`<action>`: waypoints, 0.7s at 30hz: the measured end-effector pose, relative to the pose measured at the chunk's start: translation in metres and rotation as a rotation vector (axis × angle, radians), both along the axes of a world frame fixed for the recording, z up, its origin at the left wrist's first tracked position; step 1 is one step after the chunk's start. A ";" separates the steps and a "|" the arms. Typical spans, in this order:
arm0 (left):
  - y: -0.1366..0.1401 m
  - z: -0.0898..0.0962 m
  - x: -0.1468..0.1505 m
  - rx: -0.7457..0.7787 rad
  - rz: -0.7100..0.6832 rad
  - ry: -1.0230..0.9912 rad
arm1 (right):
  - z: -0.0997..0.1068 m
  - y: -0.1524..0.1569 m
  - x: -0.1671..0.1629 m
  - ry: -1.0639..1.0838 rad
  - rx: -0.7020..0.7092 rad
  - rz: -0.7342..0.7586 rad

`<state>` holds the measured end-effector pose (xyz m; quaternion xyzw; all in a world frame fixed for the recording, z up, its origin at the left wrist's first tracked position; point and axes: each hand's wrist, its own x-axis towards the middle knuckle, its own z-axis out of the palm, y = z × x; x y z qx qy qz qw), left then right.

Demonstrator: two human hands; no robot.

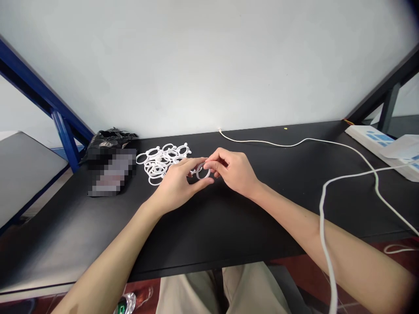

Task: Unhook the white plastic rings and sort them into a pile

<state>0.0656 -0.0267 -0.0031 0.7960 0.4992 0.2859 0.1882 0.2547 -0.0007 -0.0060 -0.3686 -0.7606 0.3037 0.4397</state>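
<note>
Both hands meet over the middle of the black table (229,235), a little nearer its far edge than its near one, with a single white ring (203,179) between them. The right hand (233,171) has its thumb and fingers pinched together on the upper right of the ring's rim. The left hand (176,182) curves about the same ring, fingers at the upper left and thumb stretched out beneath; whether these fingers also grip it, I cannot tell. Just beyond the left hand, toward the table's far edge, lies a loose heap of white rings (157,163), many with small knobs on them. Left of the heap, near the table's far left corner, are a crumpled black bag (109,138) and, just in front of it, a pixelated packet (113,174). A white cord (281,145) runs from the far edge across to the right, where a white and blue box (376,138) sits near the far right corner
</note>
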 end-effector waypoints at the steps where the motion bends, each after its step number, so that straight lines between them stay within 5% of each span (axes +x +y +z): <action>1: 0.000 0.000 0.000 -0.005 -0.003 -0.002 | 0.000 0.000 0.000 -0.016 0.020 -0.011; 9: 0.002 0.001 -0.003 0.030 0.016 -0.015 | -0.003 0.001 0.001 -0.072 0.010 -0.031; 15: 0.027 -0.010 -0.036 0.349 0.435 0.192 | -0.006 0.006 0.001 -0.192 -0.006 -0.091; 21: 0.041 -0.027 -0.049 0.085 0.497 0.425 | -0.012 0.006 0.000 -0.293 -0.004 -0.073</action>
